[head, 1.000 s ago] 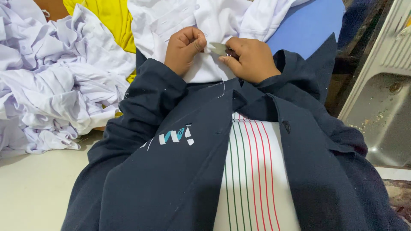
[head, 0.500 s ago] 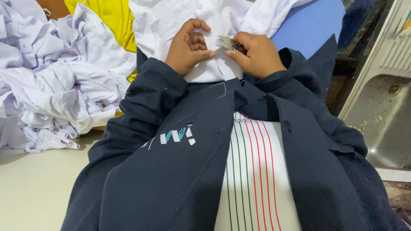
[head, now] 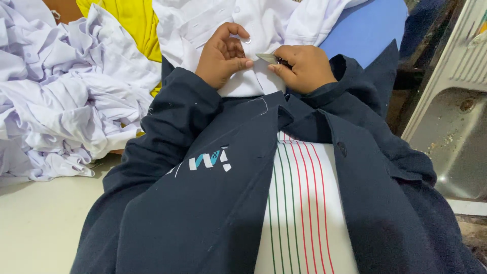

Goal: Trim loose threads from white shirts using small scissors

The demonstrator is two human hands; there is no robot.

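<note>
Moved: left hand now curls beside the shirt button.
Hands: left pinches white shirt; right hand grips what is probably a small blade.
Room: bare tabletop at near-left edge.

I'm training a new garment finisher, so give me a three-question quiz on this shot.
1. True or false: the right hand holds a small metal blade.
2. Which garment does the left hand pinch: (a) yellow cloth, (b) white shirt, (c) blue cloth?
3. What lies heaped at the picture's left?

Key: 1 true. 2 b. 3 a pile of white shirts.
</note>
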